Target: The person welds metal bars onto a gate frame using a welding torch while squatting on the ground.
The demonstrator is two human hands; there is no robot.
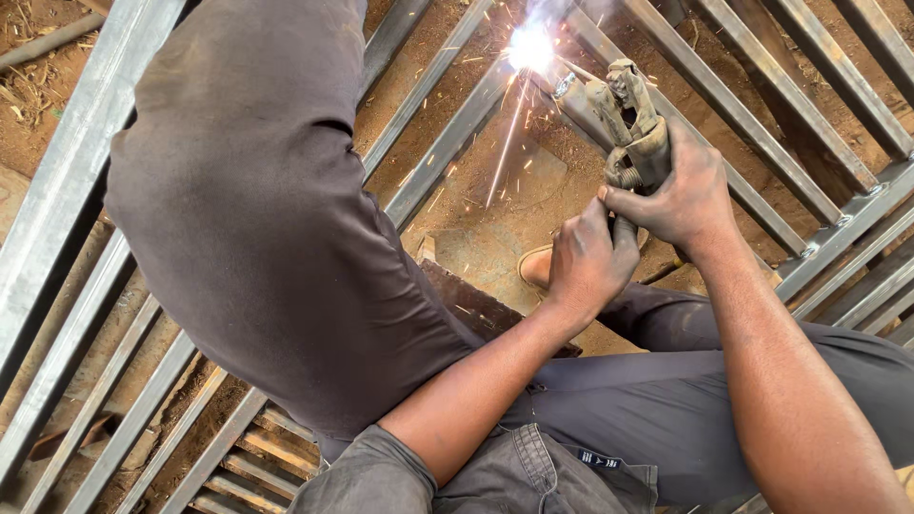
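My right hand (678, 195) grips a worn welding electrode holder (624, 119), its rod reaching up-left to a bright white arc (530, 46) on a grey steel bar (447, 143) of a metal frame. Sparks fall from the arc toward the ground. My left hand (586, 262) is closed around the holder's lower handle, just below the right hand. My left knee in dark grey trousers (257, 209) fills the left middle of the view, above the frame.
Parallel steel bars (86, 381) run diagonally at left and more bars (800, 105) at upper right, over brown dirt (495, 209). A sandalled foot (535, 266) rests on the ground beside a dark plank (476, 305).
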